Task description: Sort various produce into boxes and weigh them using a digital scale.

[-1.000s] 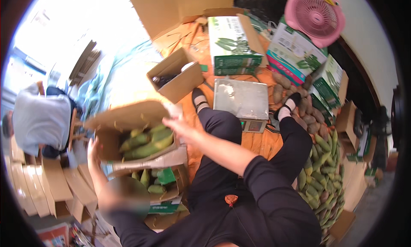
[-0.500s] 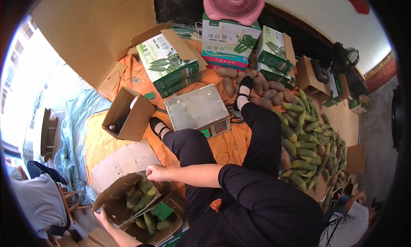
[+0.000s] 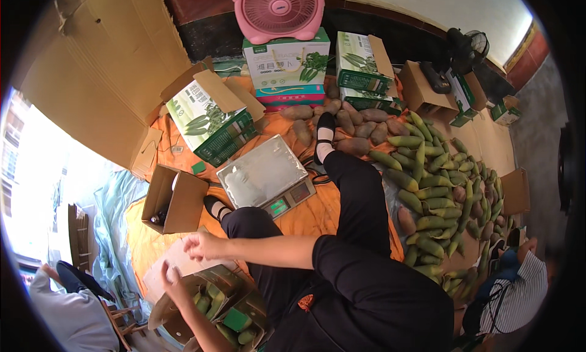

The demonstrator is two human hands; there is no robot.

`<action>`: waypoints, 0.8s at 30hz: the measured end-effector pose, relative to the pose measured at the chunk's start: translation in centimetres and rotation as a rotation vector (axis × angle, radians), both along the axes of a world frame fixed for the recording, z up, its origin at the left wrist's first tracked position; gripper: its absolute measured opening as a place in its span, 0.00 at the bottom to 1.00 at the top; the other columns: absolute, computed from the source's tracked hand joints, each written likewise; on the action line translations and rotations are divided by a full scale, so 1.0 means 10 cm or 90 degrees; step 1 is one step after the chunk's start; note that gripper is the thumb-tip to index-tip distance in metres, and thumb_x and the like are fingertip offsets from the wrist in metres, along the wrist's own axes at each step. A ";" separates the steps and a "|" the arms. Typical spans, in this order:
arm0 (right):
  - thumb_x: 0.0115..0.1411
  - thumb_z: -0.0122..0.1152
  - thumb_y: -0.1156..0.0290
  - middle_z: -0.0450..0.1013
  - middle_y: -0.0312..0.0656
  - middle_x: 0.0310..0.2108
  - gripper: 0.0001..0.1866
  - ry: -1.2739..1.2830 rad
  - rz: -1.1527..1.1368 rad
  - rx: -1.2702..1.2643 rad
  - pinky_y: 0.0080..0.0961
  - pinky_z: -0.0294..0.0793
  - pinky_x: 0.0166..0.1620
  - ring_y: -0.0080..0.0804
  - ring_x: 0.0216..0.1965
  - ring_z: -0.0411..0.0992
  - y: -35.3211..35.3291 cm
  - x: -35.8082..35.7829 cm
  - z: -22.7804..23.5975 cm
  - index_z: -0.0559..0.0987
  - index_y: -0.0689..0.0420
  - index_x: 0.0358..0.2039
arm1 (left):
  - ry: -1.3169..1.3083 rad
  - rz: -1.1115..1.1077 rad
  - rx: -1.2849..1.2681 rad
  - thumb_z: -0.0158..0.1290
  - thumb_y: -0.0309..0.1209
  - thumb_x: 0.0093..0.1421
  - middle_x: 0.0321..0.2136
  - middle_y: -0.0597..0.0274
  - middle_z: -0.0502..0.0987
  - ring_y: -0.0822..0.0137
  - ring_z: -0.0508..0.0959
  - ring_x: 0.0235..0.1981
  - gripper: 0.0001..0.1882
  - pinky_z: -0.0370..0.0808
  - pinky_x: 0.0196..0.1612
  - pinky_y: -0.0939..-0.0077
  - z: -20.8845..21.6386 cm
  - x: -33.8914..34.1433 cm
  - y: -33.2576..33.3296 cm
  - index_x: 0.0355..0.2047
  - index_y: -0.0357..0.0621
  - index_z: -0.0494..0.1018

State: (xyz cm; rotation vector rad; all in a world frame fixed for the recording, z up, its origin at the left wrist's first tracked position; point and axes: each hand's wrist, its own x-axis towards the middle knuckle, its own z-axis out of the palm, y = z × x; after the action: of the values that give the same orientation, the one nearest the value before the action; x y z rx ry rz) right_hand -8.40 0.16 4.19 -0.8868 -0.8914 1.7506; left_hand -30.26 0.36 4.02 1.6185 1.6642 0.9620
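Observation:
Over the near edge of an open cardboard carton (image 3: 160, 312), my left hand (image 3: 175, 283) is raised with its fingers stretched out, holding nothing. My right hand (image 3: 204, 246) hovers beyond the carton, its fingers loosely bent and apart, with nothing seen in them. Green radishes (image 3: 210, 300) lie inside the carton, partly hidden by its walls and my left forearm. A small green piece (image 3: 237, 319) rests on the radishes in its nearer part. Behind my right hand lies a pale cardboard flap (image 3: 162, 254).
A metal-topped scale (image 3: 262, 172) stands between my feet. Green radishes (image 3: 436, 199) are heaped at right, reddish-brown roots (image 3: 354, 145) beyond my foot. A brown box (image 3: 183, 202), printed cartons (image 3: 213, 120) and a pink fan (image 3: 279, 10) stand around. People sit at both sides.
My left hand has let go of the carton's wall and risen inward. My right hand has moved a little left, its fingers loosening from a fist. The view has shifted.

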 end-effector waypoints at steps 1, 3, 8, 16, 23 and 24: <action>0.56 0.55 0.75 0.73 0.37 0.26 0.08 -0.003 -0.029 0.043 0.19 0.68 0.23 0.20 0.22 0.69 0.03 0.21 0.15 0.74 0.60 0.37 | -0.003 -0.061 -0.027 0.50 0.23 0.58 0.49 0.51 0.73 0.61 0.71 0.52 0.20 0.63 0.58 0.69 0.03 0.28 0.03 0.52 0.33 0.68; 0.58 0.56 0.72 0.74 0.36 0.28 0.08 -0.019 -0.097 0.121 0.18 0.69 0.28 0.19 0.26 0.70 0.10 0.76 0.32 0.75 0.59 0.38 | -0.013 -0.176 -0.043 0.52 0.23 0.57 0.48 0.52 0.74 0.61 0.71 0.53 0.19 0.63 0.58 0.68 0.02 0.78 0.14 0.50 0.35 0.70; 0.57 0.59 0.66 0.76 0.35 0.33 0.13 -0.182 -0.302 0.126 0.17 0.70 0.33 0.19 0.32 0.72 -0.03 2.51 0.40 0.76 0.57 0.41 | 0.077 -0.439 -0.010 0.56 0.24 0.52 0.44 0.54 0.74 0.58 0.71 0.50 0.19 0.65 0.55 0.68 0.30 2.05 0.18 0.47 0.39 0.73; 0.56 0.57 0.74 0.74 0.38 0.28 0.08 -0.221 -0.660 -0.204 0.18 0.66 0.22 0.22 0.24 0.70 -1.11 5.02 -0.86 0.77 0.59 0.36 | 0.447 -0.573 0.043 0.59 0.34 0.51 0.46 0.53 0.74 0.54 0.70 0.51 0.23 0.68 0.51 0.63 0.24 2.79 0.29 0.48 0.47 0.73; 0.56 0.52 0.75 0.69 0.35 0.22 0.04 -0.243 -0.833 -0.456 0.19 0.59 0.17 0.23 0.19 0.66 -1.97 6.06 -1.57 0.75 0.55 0.32 | 0.366 -0.519 -0.050 0.59 0.33 0.49 0.42 0.53 0.76 0.51 0.73 0.47 0.21 0.69 0.51 0.61 0.30 2.94 0.38 0.44 0.44 0.76; 0.56 0.52 0.75 0.69 0.35 0.21 0.03 -0.251 -0.860 -0.487 0.20 0.59 0.18 0.23 0.19 0.65 -2.00 6.15 -1.60 0.74 0.55 0.31 | 0.377 -0.521 -0.058 0.59 0.32 0.48 0.42 0.53 0.76 0.51 0.73 0.47 0.21 0.69 0.51 0.60 0.31 2.96 0.39 0.44 0.44 0.75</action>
State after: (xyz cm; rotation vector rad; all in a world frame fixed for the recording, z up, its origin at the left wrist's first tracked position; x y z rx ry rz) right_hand 53.09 -19.86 -11.83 -1.7851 0.2985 0.6382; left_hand -0.67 4.22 7.16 2.3607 1.1214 -0.0121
